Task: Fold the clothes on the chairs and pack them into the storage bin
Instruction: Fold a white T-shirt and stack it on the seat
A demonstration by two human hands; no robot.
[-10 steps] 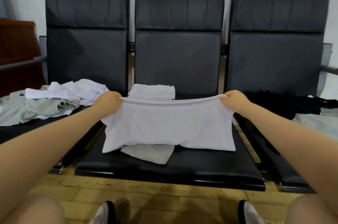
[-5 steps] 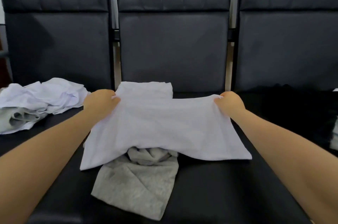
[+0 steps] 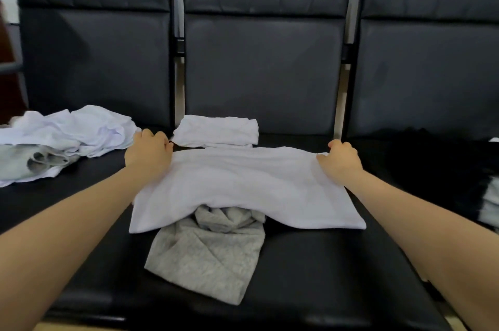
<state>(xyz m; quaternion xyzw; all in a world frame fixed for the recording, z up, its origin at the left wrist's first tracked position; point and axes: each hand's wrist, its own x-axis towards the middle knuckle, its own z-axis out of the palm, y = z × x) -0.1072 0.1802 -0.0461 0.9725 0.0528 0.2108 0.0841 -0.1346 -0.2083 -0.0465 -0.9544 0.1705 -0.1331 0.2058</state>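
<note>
Both hands, left hand (image 3: 148, 153) and right hand (image 3: 341, 161), are gripping the far corners of a white garment (image 3: 243, 190) lying over a grey garment (image 3: 208, 257).

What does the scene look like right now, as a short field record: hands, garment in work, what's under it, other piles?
left hand: grips the far left corner of the white garment
right hand: grips its far right corner
white garment: spread over the middle seat
grey garment: partly under the white garment, near edge sticking out
folded white piece: at the back of the middle seat
unfolded pile: white and grey, left seat
dark clothes: right seat
storage bin: not in view
</note>
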